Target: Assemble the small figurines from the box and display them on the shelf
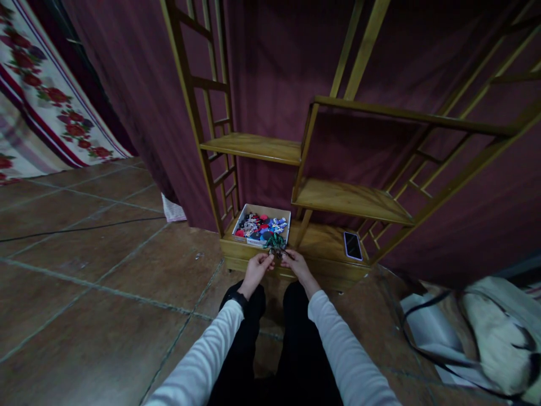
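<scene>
My left hand [257, 270] and my right hand [298, 266] are close together at the front edge of the low shelf, fingers pinched. Between them is a small frilly green and dark thing [276, 242], perhaps a hair accessory; its exact kind is too small to make out. Both hands grip its lower, darker part. Just behind it, a shallow white cardboard box [289, 223] holds many small pieces in red, black, blue and patterned colours. The green thing overlaps the box's front right corner from my viewpoint.
A wooden display shelf [253, 148] with uprights and several levels surrounds the box. On its base at the right lies a phone [352, 246]. Bags [494, 332] stand on the floor at the right. A black cable [84, 228] crosses the tiles at the left.
</scene>
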`<state>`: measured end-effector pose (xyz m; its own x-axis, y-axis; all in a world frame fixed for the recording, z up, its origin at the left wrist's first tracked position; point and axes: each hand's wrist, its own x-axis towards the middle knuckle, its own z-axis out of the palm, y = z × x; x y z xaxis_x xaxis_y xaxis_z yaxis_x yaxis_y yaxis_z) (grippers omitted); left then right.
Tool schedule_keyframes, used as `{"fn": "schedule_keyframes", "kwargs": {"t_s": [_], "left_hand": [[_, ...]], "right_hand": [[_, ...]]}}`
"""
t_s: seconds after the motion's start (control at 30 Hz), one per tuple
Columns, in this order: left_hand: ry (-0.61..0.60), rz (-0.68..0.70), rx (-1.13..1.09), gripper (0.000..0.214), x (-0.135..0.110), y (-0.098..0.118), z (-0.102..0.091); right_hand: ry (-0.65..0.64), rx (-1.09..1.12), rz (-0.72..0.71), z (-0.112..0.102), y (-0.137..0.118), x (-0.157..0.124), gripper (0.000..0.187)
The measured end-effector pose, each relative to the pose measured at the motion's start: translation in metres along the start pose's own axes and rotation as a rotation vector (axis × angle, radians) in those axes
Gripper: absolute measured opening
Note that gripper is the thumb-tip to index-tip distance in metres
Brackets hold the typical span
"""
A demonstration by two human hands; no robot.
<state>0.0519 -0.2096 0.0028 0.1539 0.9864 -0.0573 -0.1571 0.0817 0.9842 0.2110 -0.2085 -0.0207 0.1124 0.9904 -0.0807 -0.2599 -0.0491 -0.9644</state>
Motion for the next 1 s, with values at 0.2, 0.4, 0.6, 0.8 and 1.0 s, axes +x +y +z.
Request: {"fn": "schedule_keyframes", "kwargs": {"t_s": [0.2,0.4,0.6,0.8,1.0], "left_hand": [[-0.006,-0.025,-0.017,0.041,-0.004,0.006,-0.002],[0.128,-0.005,-0.11,0.04,-0.001,0.004,-0.008],[-0.015,-0.125,-0.282,0.041,-0.003,0.01,-0.008],[-0.15,-0.158,-0.313,0.037,-0.01,0.015,-0.003],[-0.206,-0.191,-0.359,0.037,-0.012,0.015,-0.001]], "right_hand": [[-0.04,0.09,0.042,-0.001,-0.003,-0.002,0.039],[-0.065,0.176,0.09,-0.002,-0.007,-0.007,0.036],[-0.229,0.176,0.16,-0.003,-0.013,-0.012,0.025],[-0.389,0.147,0.253,-0.001,-0.02,-0.014,0.027],[-0.44,0.149,0.313,0.004,-0.021,-0.015,0.028]]}}
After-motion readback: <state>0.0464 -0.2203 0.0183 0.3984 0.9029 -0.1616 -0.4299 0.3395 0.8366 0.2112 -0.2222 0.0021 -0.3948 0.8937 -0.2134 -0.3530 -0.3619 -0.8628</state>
